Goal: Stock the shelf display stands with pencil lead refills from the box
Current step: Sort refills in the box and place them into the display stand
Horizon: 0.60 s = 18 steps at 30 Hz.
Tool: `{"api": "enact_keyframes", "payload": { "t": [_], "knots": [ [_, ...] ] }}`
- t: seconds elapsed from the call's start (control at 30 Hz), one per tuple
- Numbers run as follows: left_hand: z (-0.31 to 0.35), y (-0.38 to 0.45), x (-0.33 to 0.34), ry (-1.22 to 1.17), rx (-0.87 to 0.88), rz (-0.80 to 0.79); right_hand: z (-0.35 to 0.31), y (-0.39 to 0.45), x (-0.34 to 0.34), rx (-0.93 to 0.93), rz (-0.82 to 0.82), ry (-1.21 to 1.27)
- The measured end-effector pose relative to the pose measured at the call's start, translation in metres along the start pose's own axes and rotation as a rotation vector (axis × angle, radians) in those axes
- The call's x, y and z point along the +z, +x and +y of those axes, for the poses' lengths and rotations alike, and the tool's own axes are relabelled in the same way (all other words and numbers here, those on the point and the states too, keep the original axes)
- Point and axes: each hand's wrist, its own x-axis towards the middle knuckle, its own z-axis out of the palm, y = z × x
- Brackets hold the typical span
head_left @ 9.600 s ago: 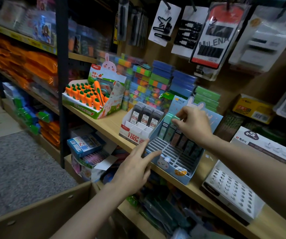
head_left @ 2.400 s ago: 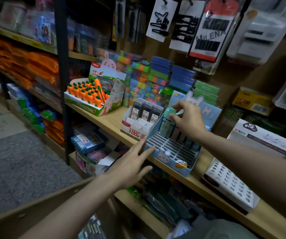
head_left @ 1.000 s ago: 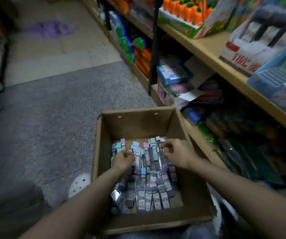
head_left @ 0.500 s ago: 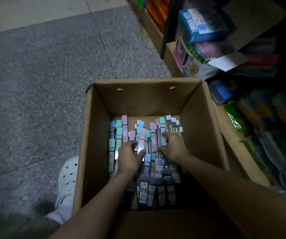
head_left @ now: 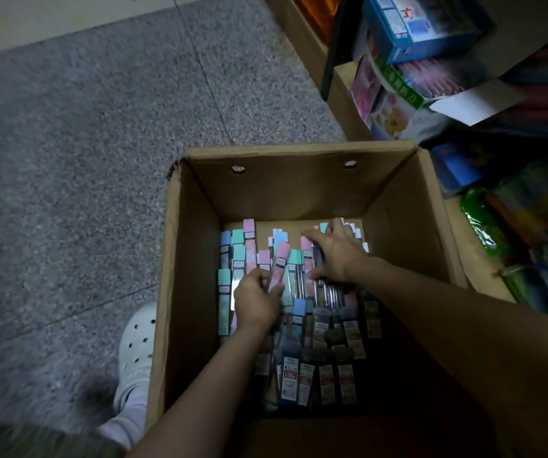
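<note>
Now the left hand [head_left: 256,300] had lifted a pink-capped refill [head_left: 279,264] it pinched; the right hand [head_left: 333,256] still gripped dark tubes [head_left: 327,290] inside the box [head_left: 186,259], beside a white shoe [head_left: 137,345].

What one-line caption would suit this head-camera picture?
Both hands reach into an open brown cardboard box; the left hand grips a pink-capped lead refill case.

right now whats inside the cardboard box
The cardboard box holds pastel-capped refill tubes at the far end and dark labelled packs nearer. Both hands, left hand and right hand, cover the middle ones.
</note>
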Motion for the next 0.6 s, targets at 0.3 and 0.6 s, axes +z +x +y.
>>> {"api": "enact_keyframes", "payload": {
  "t": [0.3, 0.6],
  "knots": [
    [0.005, -0.014, -0.012, -0.34, -0.178, -0.136, 0.003, -0.044, -0.004, -0.084, 0.097, 0.358],
    [0.054, -0.063, -0.059, -0.256, 0.189, -0.399, -0.012, -0.133, -0.063, -0.166, 0.331, 0.461]
  ]
}}
